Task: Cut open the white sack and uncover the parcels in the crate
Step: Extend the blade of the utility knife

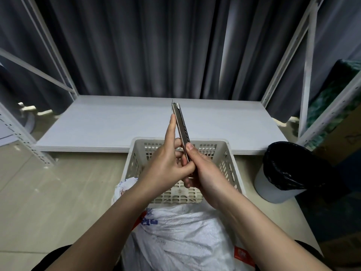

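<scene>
Grey curtains behind, white bench (109, 124) in front, tiled floor below. Right hand (203, 169) wraps the handle of a box cutter (180, 127), thumb on its spine; left hand (166, 163) closes round the lower handle with its forefinger laid straight along the body, tip just short of the blade end. Blade looks barely extended, hard to tell. Risk: if the slider jumps, that forefinger sits right beside the edge. White sack (175, 235) lies below the forearms, near the lap, against the near wall of the empty-looking crate (232, 169); no parcels visible. Cutting toward the body could slip into a leg, or slice the contents if too deep. Open room: bench top and left floor. Bin (283, 173) and shelf frames crowd the right.
</scene>
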`<act>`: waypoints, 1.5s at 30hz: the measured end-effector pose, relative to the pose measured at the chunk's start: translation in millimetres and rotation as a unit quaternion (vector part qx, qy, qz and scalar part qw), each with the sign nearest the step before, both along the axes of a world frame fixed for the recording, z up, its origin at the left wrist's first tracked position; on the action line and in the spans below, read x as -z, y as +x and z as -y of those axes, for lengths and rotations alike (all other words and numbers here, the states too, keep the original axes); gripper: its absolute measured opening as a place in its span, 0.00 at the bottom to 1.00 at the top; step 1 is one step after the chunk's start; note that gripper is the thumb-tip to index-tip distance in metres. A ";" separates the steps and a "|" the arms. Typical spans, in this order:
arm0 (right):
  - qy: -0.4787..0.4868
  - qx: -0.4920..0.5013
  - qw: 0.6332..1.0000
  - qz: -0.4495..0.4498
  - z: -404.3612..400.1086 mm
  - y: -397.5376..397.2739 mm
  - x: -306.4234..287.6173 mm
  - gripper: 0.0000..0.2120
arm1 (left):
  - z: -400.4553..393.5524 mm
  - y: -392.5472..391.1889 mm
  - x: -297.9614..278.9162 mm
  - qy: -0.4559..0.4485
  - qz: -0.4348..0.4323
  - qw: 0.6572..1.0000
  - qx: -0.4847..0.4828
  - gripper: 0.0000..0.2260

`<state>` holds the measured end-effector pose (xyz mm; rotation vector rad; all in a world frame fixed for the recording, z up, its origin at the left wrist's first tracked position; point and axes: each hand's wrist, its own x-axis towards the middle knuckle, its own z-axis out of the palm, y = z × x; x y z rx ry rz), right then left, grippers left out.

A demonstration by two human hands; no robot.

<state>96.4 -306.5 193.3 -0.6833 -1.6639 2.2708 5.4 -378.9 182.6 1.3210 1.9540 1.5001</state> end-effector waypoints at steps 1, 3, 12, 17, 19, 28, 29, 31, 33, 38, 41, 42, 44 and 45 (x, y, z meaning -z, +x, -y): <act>0.010 0.002 1.000 0.002 -0.1 -0.5 0.2 0.14 | -0.6 1.0 1.6 0.004 -0.004 1.000 -0.003 0.47; 0.024 0.015 1.000 0.009 -0.4 -1.0 1.4 0.15 | -2.0 4.5 4.2 0.007 -0.009 1.000 -0.012 0.45; 0.019 0.034 0.999 0.022 -5.9 -0.2 3.9 0.21 | -12.0 19.8 15.5 0.054 0.032 0.996 -0.056 0.32; -0.100 -0.014 0.995 -0.018 -17.6 3.2 1.0 0.17 | -11.6 8.4 16.1 0.024 0.052 0.998 -0.012 0.30; -0.134 -0.009 0.990 -0.041 -16.6 2.4 1.0 0.16 | -11.1 7.3 12.9 0.020 0.054 0.998 -0.005 0.29; -0.258 -0.016 0.961 -0.100 -19.0 -3.7 0.1 0.14 | -11.4 4.0 17.8 0.014 0.091 0.994 -0.055 0.34; -0.260 -0.007 0.960 -0.106 -17.2 -4.5 1.6 0.14 | -11.7 4.3 17.8 0.006 0.089 0.994 -0.059 0.34; -0.246 0.025 0.962 -0.116 -15.0 -7.3 4.5 0.13 | -11.7 5.7 16.5 -0.031 0.054 0.996 -0.058 0.34; -0.217 0.051 0.968 -0.113 -13.6 -9.6 6.8 0.11 | -9.7 8.3 14.1 -0.062 0.021 0.997 -0.049 0.34; -0.109 0.073 0.989 -0.065 -13.2 -9.4 11.4 0.14 | -6.4 18.9 9.1 -0.087 -0.030 0.994 -0.056 0.33; -0.102 0.093 0.989 -0.061 -9.9 -10.0 10.3 0.15 | -8.0 27.0 9.2 -0.084 -0.060 0.991 -0.086 0.29; -0.106 0.101 0.987 -0.061 -8.4 -10.0 9.8 0.14 | -8.6 29.1 8.9 -0.079 -0.059 0.991 -0.095 0.27; -0.096 0.115 0.987 -0.056 -5.5 -10.2 9.6 0.14 | -9.9 31.8 8.5 -0.069 -0.052 0.990 -0.113 0.21; -0.081 0.119 0.988 -0.050 -3.7 -9.8 9.0 0.14 | -10.9 33.1 9.2 -0.064 -0.058 0.989 -0.121 0.17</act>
